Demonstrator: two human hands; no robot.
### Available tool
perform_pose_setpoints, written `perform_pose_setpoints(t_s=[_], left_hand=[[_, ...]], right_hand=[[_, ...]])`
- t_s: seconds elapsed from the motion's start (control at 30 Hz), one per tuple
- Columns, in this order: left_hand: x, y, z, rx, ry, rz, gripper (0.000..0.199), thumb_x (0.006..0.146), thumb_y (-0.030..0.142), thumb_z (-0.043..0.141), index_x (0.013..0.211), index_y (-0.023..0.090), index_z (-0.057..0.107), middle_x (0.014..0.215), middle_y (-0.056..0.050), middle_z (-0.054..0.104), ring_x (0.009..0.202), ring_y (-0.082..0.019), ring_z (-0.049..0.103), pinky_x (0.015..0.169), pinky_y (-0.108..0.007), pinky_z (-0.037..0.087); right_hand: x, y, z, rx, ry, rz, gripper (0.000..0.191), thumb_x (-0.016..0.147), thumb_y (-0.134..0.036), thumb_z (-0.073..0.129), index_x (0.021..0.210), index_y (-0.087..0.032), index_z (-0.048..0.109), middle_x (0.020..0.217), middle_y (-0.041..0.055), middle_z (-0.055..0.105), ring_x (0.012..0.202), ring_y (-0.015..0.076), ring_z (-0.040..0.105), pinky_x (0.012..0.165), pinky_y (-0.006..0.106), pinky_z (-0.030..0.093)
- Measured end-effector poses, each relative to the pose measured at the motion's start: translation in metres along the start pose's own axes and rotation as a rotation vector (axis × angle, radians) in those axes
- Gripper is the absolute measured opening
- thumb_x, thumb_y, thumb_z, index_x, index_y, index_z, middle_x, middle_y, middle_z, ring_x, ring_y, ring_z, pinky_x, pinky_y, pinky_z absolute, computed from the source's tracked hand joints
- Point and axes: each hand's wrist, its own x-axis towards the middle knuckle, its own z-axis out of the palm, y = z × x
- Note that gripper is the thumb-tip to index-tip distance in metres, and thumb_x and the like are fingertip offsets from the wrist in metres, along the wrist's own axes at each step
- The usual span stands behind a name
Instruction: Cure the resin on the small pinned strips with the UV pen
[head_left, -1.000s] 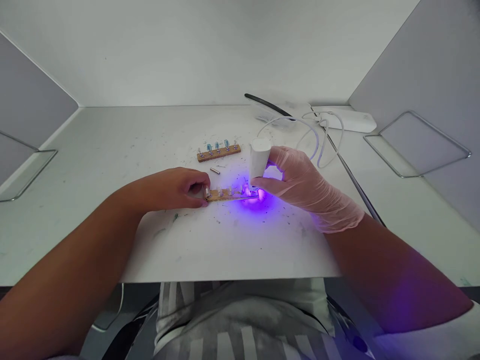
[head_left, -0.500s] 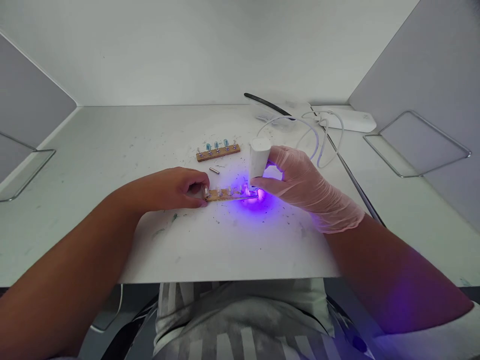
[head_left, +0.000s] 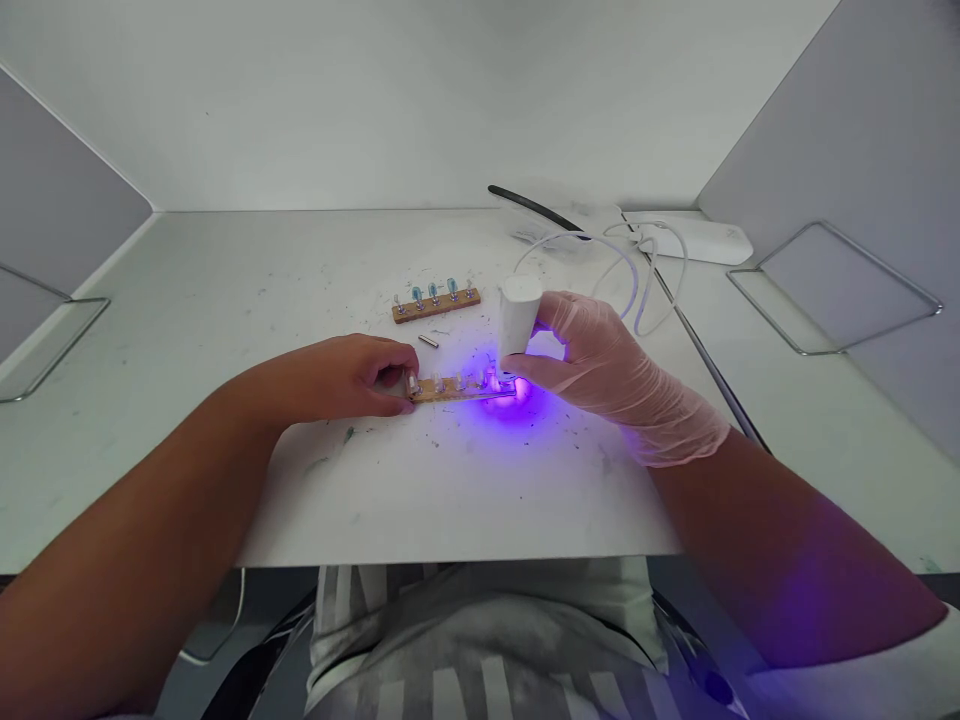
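A narrow wooden strip point(head_left: 450, 391) bearing several small clear pieces lies on the white table. My left hand point(head_left: 360, 378), bare, grips its left end between thumb and fingers. In a thin translucent glove, my right hand point(head_left: 581, 345) holds a white lamp point(head_left: 519, 312) upright over the strip's right end. Violet light from the lamp floods that end and the table around it, and the clear piece right beneath is mostly hidden by lamp and glare.
Behind lies a second wooden strip point(head_left: 436, 306) with blue and clear pieces, and a small metal cylinder point(head_left: 429, 341). At back right are a black curved file point(head_left: 536, 210), a white device point(head_left: 697, 241) and a looped cable point(head_left: 636, 290). Wire frames point(head_left: 832, 290) stand at both sides.
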Motion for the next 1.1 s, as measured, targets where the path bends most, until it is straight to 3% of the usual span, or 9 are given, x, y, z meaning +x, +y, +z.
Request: perform_pose_setpoints(t_s=[1.1], left_hand=[[0.0006, 0.0005, -0.0006, 0.019, -0.014, -0.025, 0.034, 0.079, 0.054, 0.06, 0.098, 0.026, 0.065, 0.077, 0.002, 0.054, 0.068, -0.016, 0.049, 0.062, -0.032, 0.038]], right_hand=[[0.001, -0.0015, -0.0004, -0.014, -0.007, 0.003, 0.008, 0.084, -0.026, 0.072, 0.088, -0.021, 0.068, 0.081, 0.0002, 0.07, 0.074, 0.0169, 0.064, 0.072, 0.036, 0.048]])
